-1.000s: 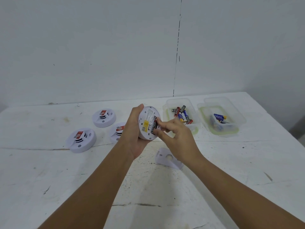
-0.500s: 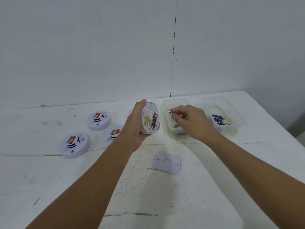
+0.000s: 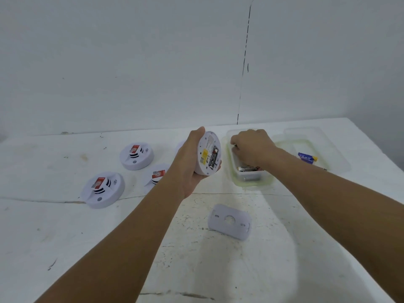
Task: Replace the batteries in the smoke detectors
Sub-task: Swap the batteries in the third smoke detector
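Observation:
My left hand [image 3: 188, 162] grips a white round smoke detector [image 3: 204, 165] above the table, its back turned to me. One black battery [image 3: 213, 158] sits in its open compartment beside a yellow label. My right hand [image 3: 253, 149] reaches into the nearer clear container [image 3: 251, 182] with fingers curled, pinching a small battery whose metal tip shows at the fingertips. More batteries [image 3: 247, 169] lie in that container below the hand. The detector's white cover plate [image 3: 229, 221] lies on the table in front of me.
Three more smoke detectors lie face up at the left [image 3: 136, 156] [image 3: 102, 189] [image 3: 156, 176], the last partly hidden by my left forearm. A second clear container [image 3: 341, 162] at the right holds a blue battery [image 3: 307, 158]. A white wall stands behind the table.
My right hand left the detector's compartment with a battery and moved right, down into the nearer container. The left hand kept the detector held up, tilting it slightly.

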`<state>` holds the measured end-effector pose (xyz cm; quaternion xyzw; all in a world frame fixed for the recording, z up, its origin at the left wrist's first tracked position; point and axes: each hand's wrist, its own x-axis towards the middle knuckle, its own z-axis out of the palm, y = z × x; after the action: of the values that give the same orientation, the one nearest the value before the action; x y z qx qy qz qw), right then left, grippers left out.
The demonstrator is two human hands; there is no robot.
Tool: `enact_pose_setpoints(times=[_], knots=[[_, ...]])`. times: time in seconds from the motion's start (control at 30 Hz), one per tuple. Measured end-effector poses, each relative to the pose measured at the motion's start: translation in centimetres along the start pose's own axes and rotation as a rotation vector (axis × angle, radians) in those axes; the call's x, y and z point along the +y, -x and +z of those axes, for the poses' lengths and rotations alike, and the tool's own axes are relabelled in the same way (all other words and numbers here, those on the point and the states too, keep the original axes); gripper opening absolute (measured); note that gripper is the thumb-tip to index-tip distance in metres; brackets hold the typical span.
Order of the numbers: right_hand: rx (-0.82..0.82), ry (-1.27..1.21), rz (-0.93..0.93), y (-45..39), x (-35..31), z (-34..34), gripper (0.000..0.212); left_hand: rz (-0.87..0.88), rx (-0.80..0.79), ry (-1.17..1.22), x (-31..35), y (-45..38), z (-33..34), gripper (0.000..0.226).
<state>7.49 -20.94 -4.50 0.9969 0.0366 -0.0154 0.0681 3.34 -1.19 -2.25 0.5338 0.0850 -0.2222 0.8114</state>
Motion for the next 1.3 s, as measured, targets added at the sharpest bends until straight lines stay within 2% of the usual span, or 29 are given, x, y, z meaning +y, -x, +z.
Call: enact_pose_setpoints(times=[0.17,0.27,0.37,0.6,0.7,0.93,1.1,1.23,1.3], knots=[[-0.041,0.067,0.048,-0.8,-0.7,0.1,0.013,0.014,-0.002,-0.022,0.2,0.0,-0.4,0.038],[-0.078,0.058,0.055,-0.6,-1.5,-0.7,0.031,0.012,0.0,-0.025,0.1,0.0,-0.7,0.035],[-0.098,0.031,0.053,-0.5,-2.2,-1.6,0.034,0.013,0.0,-0.032,0.1,0.2,-0.9,0.035],[-0.142,0.023,0.119,-0.5,-1.5,-1.8,0.019,0.014,0.008,-0.023,0.2,1.0,-1.6,0.037],[-0.16,0.029,0.121,-0.4,-1.7,-1.6,0.019,0.008,0.009,-0.028,0.2,1.2,-1.3,0.037],[0.003,0.007,0.124,-0.4,-1.1,-0.3,0.018,0.007,0.007,-0.011,0.3,1.5,-1.2,0.044],[0.266,-0.268,0.136,0.7,0.1,-1.6,0.02,0.013,0.016,0.024,0.1,1.9,-1.4,0.042],[0.47,-0.794,0.139,4.3,-0.2,-3.4,0.013,0.023,0.006,0.053,0.0,2.6,-1.6,0.043],[0.524,-0.973,0.126,6.7,-0.9,-4.5,0.011,0.027,-0.001,0.068,-0.1,3.0,-1.8,0.047]])
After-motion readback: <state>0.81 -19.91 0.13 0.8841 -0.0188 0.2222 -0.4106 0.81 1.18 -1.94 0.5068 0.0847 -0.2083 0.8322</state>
